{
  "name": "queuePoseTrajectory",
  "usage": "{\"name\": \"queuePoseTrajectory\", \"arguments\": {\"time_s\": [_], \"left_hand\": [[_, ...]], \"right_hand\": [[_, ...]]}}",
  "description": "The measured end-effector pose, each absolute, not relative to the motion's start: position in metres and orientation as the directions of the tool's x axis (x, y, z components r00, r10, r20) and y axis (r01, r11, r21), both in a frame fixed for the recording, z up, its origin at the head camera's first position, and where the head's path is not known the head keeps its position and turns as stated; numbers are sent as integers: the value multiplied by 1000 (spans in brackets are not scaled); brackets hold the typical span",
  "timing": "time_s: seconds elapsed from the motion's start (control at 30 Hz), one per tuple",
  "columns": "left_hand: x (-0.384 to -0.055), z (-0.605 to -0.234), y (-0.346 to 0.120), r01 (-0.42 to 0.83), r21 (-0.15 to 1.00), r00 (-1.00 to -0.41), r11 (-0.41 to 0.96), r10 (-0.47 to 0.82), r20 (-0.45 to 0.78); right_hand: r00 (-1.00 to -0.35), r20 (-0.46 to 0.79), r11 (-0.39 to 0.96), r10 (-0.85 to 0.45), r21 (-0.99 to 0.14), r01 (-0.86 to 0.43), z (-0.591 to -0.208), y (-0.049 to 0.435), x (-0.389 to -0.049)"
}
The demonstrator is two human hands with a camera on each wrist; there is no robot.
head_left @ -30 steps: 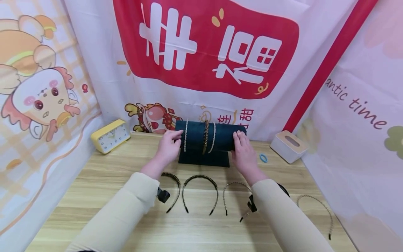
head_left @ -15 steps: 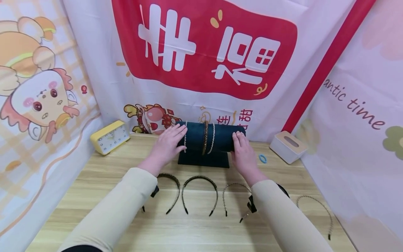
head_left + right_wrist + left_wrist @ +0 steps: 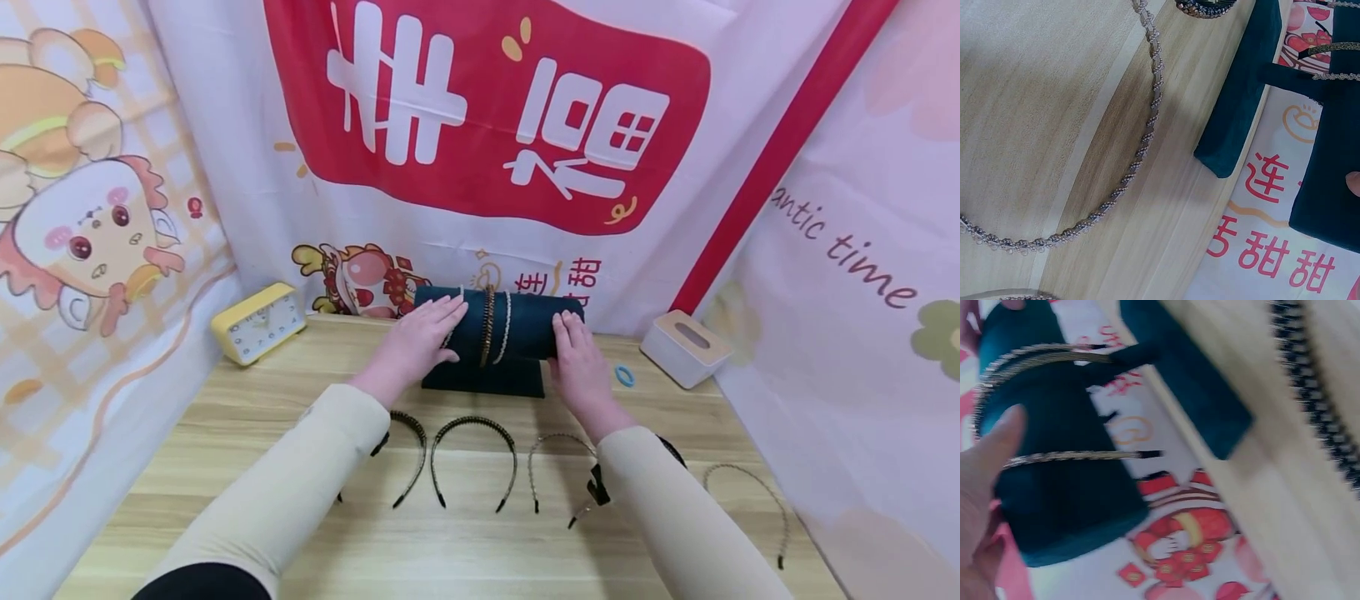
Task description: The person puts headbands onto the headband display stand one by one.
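A dark green headband stand (image 3: pixel 536 329) with a horizontal roll stands at the back of the table. Around its roll sit a thin silvery beaded headband (image 3: pixel 1072 455) at the left, a brown-gold headband (image 3: pixel 488 325) in the middle and another thin pale headband (image 3: pixel 504 325) close to it. My left hand (image 3: pixel 411 340) rests over the left headband and the roll, its fingers fairly straight and its thumb apart below. In the left wrist view that headband runs under the thumb; the other fingers are largely hidden. At the roll's right end, my right hand (image 3: pixel 581 362) grips the stand.
Several more headbands lie in a row in front, among them a dark one (image 3: pixel 472 420) and a thin one (image 3: pixel 750 475) far right. A yellow clock (image 3: pixel 258 323) stands at back left. A tissue box (image 3: pixel 685 348) and a blue ring (image 3: pixel 624 375) are at right.
My left hand has gone from the roll's left end onto the left headband and moved right; that headband has shifted right along the roll. My right hand stays put.
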State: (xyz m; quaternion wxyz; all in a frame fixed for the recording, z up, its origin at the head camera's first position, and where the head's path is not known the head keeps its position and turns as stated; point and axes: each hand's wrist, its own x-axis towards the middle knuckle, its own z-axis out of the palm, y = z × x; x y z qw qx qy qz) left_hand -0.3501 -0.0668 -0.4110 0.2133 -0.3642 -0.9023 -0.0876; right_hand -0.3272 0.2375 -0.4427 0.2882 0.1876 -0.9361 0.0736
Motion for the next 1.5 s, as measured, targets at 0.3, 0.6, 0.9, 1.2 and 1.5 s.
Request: {"name": "queuePoseTrajectory", "arguments": {"time_s": [0.3,0.6,0.9,1.2,1.5], "left_hand": [[-354,-407,-70,691,-38,-639,722,635,434],[-357,-416,-53,700,-88,-553,709,615,562],[-356,-427,-42,679,-19,-557,734,532,638],[-327,-433,-105,653,207,-620,729,356,700],[-295,-481,-169,260,527,-964,809,189,185]], "right_hand": [[-764,572,920,-297,-41,-389,-444,236,-327],[-765,574,921,-293,-45,-387,-445,237,-328],[-772,565,923,-290,-48,-381,-445,238,-329],[-784,553,928,-282,-52,-370,-444,233,-328],[-815,518,937,-259,-72,-343,-441,232,-325]]}}
